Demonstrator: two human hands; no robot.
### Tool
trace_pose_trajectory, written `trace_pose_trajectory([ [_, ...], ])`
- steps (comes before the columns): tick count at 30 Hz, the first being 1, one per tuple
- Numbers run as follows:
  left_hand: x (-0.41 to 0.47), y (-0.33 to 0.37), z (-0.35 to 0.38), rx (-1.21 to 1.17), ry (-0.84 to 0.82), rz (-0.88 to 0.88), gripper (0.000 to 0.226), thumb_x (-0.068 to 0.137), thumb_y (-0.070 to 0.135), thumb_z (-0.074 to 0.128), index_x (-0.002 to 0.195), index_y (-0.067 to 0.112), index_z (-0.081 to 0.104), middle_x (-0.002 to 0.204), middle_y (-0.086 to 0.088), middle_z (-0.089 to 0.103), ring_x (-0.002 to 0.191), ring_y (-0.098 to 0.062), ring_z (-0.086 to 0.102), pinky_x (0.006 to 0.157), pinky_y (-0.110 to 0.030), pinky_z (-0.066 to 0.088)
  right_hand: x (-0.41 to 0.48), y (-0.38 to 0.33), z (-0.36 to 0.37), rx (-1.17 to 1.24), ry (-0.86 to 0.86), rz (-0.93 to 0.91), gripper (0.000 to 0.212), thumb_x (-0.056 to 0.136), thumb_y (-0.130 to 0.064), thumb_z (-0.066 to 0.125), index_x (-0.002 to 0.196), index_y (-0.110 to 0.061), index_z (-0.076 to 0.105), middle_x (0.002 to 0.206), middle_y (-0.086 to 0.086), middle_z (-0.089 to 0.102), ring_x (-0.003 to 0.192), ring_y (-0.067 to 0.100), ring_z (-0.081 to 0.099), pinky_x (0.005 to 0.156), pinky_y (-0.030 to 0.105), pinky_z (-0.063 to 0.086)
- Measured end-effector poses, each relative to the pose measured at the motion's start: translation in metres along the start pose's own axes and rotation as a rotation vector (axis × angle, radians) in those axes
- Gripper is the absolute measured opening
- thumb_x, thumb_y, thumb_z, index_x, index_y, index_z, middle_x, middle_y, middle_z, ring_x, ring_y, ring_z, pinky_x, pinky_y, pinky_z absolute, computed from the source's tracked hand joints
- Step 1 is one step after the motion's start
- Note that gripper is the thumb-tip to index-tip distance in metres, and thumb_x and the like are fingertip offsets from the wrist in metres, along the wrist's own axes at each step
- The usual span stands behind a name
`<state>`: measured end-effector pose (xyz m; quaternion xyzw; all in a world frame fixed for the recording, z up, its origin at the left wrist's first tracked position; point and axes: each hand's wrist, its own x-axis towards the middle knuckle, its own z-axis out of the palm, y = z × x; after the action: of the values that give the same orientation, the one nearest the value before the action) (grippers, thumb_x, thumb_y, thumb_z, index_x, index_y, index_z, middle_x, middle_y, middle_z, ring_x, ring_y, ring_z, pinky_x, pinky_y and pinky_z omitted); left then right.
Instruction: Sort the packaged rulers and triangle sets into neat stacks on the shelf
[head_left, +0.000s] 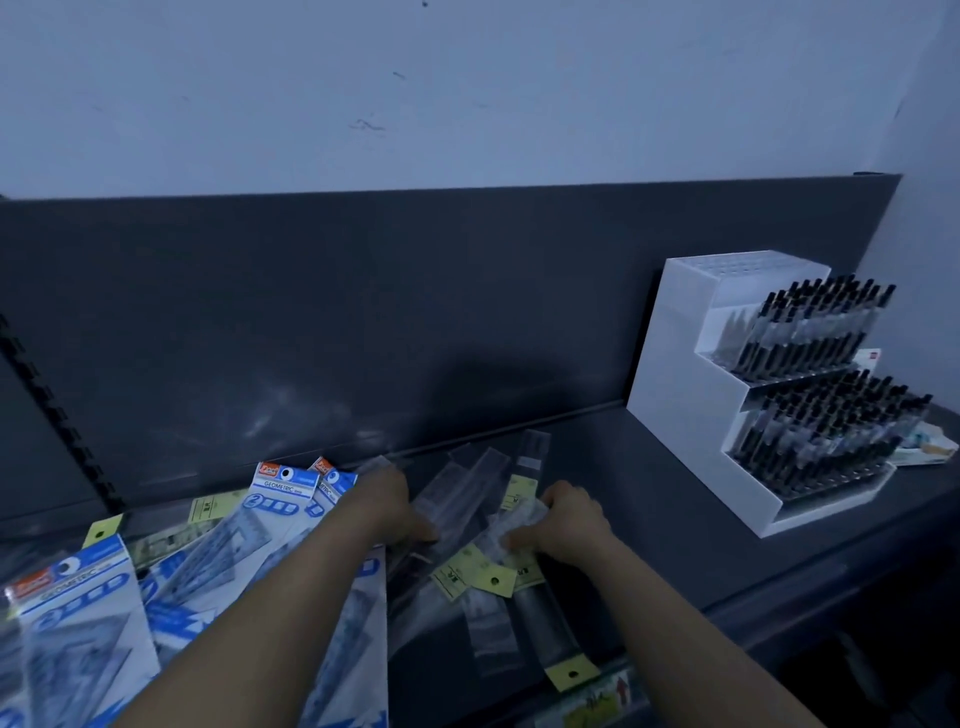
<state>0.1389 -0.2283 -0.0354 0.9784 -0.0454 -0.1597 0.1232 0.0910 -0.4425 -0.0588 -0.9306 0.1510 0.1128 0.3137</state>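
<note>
Triangle sets (78, 623) lower left: likely light, stiff, slippery. Right hand (563, 525) pinches ruler pack (511, 527); left hand (395, 506) grip unclear; hold mid-length

A pale, scuffed wall (467, 93) rises behind the dark grey shelf (675, 493) and its back panel (363, 312). A white tiered stand (675, 374) of black pens (810, 332) sits at the right. The light is dim and bluish.

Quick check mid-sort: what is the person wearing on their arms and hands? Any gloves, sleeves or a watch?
Nothing that shows. The left hand and right hand are ungloved, and both arms are bare down to the frame's bottom edge, with no sleeves in view. No watch, bracelet or ring can be made out in the dim light.
</note>
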Motion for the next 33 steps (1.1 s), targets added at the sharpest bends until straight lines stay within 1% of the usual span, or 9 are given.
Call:
trace_pose_trajectory([
  [2, -0.003, 0.000, -0.001, 0.026, -0.032, 0.001, 0.050, 0.073, 0.050, 0.076, 0.080, 0.003, 0.064, 0.082, -0.015, 0.061, 0.085, -0.025, 0.063, 0.073, -0.032, 0.049, 0.001, 0.002, -0.001, 0.163, 0.002, 0.036, 0.084, 0.053, -0.043, 0.087, 0.119, -0.013, 0.045, 0.122, 0.005, 0.052, 0.114, 0.024, 0.052, 0.092, 0.040, 0.051],
  [6, -0.003, 0.002, 0.003, -0.024, 0.063, 0.088, 0.037, 0.075, 0.042, 0.075, 0.098, 0.019, 0.057, 0.100, -0.001, 0.062, 0.099, -0.021, 0.059, 0.082, -0.032, 0.045, 0.001, 0.006, -0.007, 0.447, 0.106, 0.049, 0.056, 0.072, -0.011, 0.080, 0.110, -0.009, 0.040, 0.110, 0.010, 0.057, 0.092, 0.022, 0.059, 0.072, 0.034, 0.054],
  [10, -0.001, 0.015, 0.010, -0.108, 0.323, 0.210, 0.020, 0.083, 0.023, 0.064, 0.088, 0.022, 0.045, 0.089, 0.005, 0.058, 0.092, -0.021, 0.059, 0.075, -0.028, 0.038, 0.004, 0.004, -0.014, 0.498, 0.154, 0.026, 0.049, 0.080, 0.001, 0.069, 0.119, -0.004, 0.041, 0.114, 0.013, 0.057, 0.088, 0.019, 0.054, 0.075, 0.030, 0.050],
  [13, 0.002, 0.015, 0.005, -0.179, 0.511, 0.209, 0.017, 0.091, 0.028, 0.057, 0.102, 0.019, 0.048, 0.100, 0.000, 0.064, 0.100, -0.025, 0.060, 0.085, -0.033, 0.038, 0.003, 0.000, -0.023, 0.480, 0.198, 0.002, 0.070, 0.089, 0.000, 0.059, 0.147, -0.003, 0.019, 0.135, 0.016, 0.047, 0.111, 0.025, 0.052, 0.092, 0.030, 0.044],
  [18, -0.017, -0.007, -0.004, 0.216, 0.297, 0.078, 0.084, 0.080, 0.063, 0.058, 0.147, 0.024, 0.026, 0.150, -0.001, 0.031, 0.140, -0.023, 0.027, 0.114, -0.047, 0.016, -0.003, 0.000, -0.018, 0.369, 0.059, -0.071, 0.076, 0.082, -0.020, 0.073, 0.141, -0.005, 0.027, 0.140, 0.011, 0.034, 0.125, 0.028, 0.044, 0.084, 0.027, 0.044],
  [23, -0.038, -0.036, 0.000, 0.258, -0.100, -0.017, 0.134, 0.056, 0.073, 0.072, 0.153, 0.028, -0.009, 0.161, -0.004, -0.009, 0.148, -0.026, -0.012, 0.118, -0.052, -0.001, -0.003, -0.005, 0.005, 0.170, -0.111, -0.201, 0.099, 0.066, -0.042, 0.083, 0.144, -0.014, 0.029, 0.156, -0.002, -0.004, 0.135, 0.021, 0.035, 0.103, 0.036, 0.045],
  [26, -0.038, -0.050, -0.018, 0.408, -0.092, -0.064, 0.131, 0.057, 0.062, 0.079, 0.153, 0.032, -0.005, 0.160, -0.010, -0.011, 0.148, -0.029, -0.012, 0.118, -0.050, 0.003, 0.003, -0.006, 0.002, 0.141, -0.106, -0.252, 0.098, 0.072, -0.032, 0.081, 0.149, -0.015, 0.024, 0.159, -0.001, -0.010, 0.141, 0.022, 0.026, 0.104, 0.027, 0.039],
  [29, -0.025, -0.055, -0.027, 0.363, 0.089, 0.034, 0.096, 0.069, 0.044, 0.076, 0.148, 0.029, 0.023, 0.153, -0.007, 0.018, 0.144, -0.030, 0.015, 0.115, -0.041, 0.023, 0.006, -0.006, -0.006, 0.065, 0.012, -0.238, 0.086, 0.079, -0.025, 0.074, 0.149, -0.015, 0.024, 0.159, 0.008, -0.001, 0.147, 0.025, 0.009, 0.113, 0.032, 0.029],
  [33, -0.011, -0.024, -0.013, 0.131, 0.191, 0.166, 0.057, 0.075, 0.043, 0.066, 0.124, 0.015, 0.051, 0.132, -0.009, 0.049, 0.123, -0.028, 0.047, 0.101, -0.038, 0.041, -0.002, -0.010, -0.004, -0.020, 0.088, -0.053, 0.079, 0.074, -0.051, 0.070, 0.135, -0.014, 0.037, 0.136, 0.011, 0.035, 0.131, 0.030, 0.030, 0.104, 0.035, 0.033],
])
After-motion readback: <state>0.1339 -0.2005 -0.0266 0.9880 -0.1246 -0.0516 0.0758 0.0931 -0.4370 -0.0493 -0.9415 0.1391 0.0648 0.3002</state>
